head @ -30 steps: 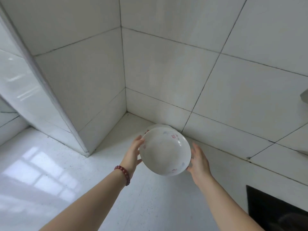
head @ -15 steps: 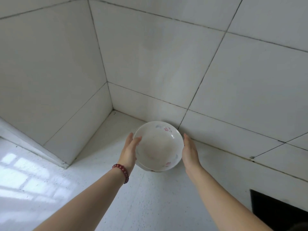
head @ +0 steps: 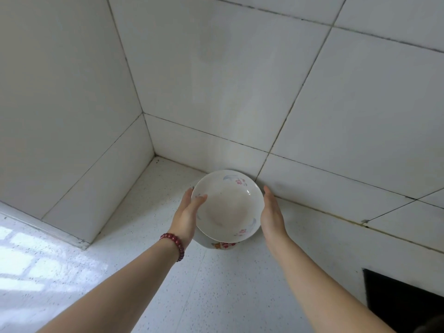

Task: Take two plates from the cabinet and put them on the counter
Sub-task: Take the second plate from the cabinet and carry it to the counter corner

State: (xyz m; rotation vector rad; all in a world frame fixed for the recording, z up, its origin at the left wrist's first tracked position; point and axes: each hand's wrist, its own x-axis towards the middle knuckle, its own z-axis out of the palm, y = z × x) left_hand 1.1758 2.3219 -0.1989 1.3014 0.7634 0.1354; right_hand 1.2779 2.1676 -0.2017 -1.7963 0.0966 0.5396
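Two stacked plates sit between my hands, low over the speckled white counter by the tiled back wall. The top plate is white with small red and blue flowers on its rim. Only an orange-patterned edge of the lower plate shows beneath it. My left hand, a red bead bracelet on its wrist, grips the left rim with the thumb over the edge. My right hand presses against the right rim with straight fingers. I cannot tell whether the stack touches the counter.
White tiled walls meet in a corner to the left of the plates. A dark rectangular opening is set into the counter at the lower right. Window light falls on the counter at the far left.
Both hands have carried the plates down and toward the back wall. The stack has tipped from tilted to nearly level, and the lower plate's edge now shows underneath.
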